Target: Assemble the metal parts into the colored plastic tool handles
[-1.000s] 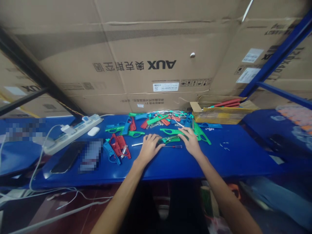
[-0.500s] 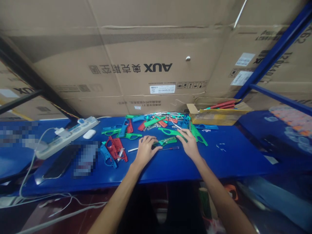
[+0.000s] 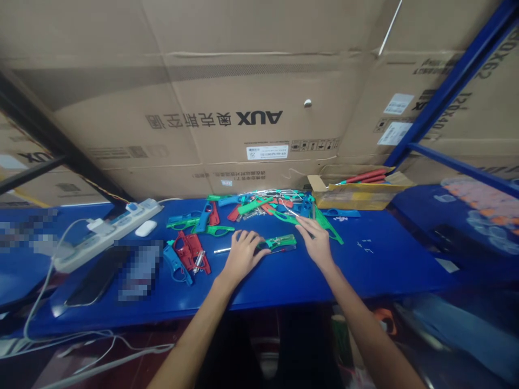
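My left hand (image 3: 243, 254) rests low over the table, its fingers curled around the near end of a green lighter casing (image 3: 284, 241). Small metal parts show inside that casing. A screwdriver (image 3: 221, 250) lies beneath the hand and casing, its shaft sticking out to the left. My right hand (image 3: 317, 243) pinches the end of a thin metal rod (image 3: 290, 209) that slants up toward the pile. Beside those fingers are another green casing (image 3: 284, 217) and a long green piece (image 3: 330, 227). Whether the rod is joined to a casing, I cannot tell.
A pile of red, blue and green casings (image 3: 255, 206) spreads along the back. Red and blue casings (image 3: 190, 251) lie to the left. Further left are a power strip (image 3: 117, 229), a white case (image 3: 146, 228) and phones (image 3: 97, 275). A carton (image 3: 357, 197) stands back right.
The green casing under my left hand has shifted slightly toward me and covers more of the screwdriver handle. My right hand keeps its pinch, with little movement. The whole view has shifted a little.
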Motion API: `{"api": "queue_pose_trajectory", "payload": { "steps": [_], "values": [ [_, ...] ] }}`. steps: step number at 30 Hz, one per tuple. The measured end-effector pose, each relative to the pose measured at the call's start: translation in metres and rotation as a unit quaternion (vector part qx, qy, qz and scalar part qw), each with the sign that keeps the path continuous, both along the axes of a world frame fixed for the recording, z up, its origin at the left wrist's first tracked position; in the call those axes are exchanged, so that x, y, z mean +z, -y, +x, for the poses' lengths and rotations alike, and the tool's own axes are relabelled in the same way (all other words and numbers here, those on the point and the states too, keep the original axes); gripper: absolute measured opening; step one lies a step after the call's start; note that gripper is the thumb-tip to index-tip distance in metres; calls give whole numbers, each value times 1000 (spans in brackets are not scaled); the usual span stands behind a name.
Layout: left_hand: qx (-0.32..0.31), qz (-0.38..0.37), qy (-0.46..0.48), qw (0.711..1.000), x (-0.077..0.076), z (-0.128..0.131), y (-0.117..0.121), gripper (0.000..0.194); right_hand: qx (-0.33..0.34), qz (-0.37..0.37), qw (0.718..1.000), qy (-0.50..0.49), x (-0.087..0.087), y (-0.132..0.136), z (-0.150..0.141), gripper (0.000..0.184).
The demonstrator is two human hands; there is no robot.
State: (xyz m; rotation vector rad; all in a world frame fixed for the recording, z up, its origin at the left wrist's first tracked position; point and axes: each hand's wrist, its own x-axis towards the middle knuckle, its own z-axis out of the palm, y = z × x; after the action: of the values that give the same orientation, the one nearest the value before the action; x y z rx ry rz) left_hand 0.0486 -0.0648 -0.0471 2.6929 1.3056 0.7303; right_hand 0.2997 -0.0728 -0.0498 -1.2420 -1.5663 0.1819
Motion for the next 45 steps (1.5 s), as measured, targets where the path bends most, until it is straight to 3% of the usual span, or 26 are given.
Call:
{"api": "queue_pose_trajectory", "payload": {
  "steps": [5,10,17,22,27,45],
  "values": [
    [-9,-6,22,1000,-1,1,-1,23,16,-12,1000,6,0,0,0,27],
    [-1,-11,42,999,-1,-2,-2,25,76,-36,996,19,0,2,-2,30],
    [57,-11,101,993,6,-17,-4,36,129,-80,988,42,-3,3,-2,32],
    [44,0,65,997,6,-29,-8,15,157,-78,980,97,-8,1,-3,29],
    [50,10,29,998,2,-30,-4,20,187,-77,973,110,-8,1,-4,27],
    [31,-4,26,999,-4,-26,-2,17,189,-100,968,130,-10,0,-4,26]
  ]
}}
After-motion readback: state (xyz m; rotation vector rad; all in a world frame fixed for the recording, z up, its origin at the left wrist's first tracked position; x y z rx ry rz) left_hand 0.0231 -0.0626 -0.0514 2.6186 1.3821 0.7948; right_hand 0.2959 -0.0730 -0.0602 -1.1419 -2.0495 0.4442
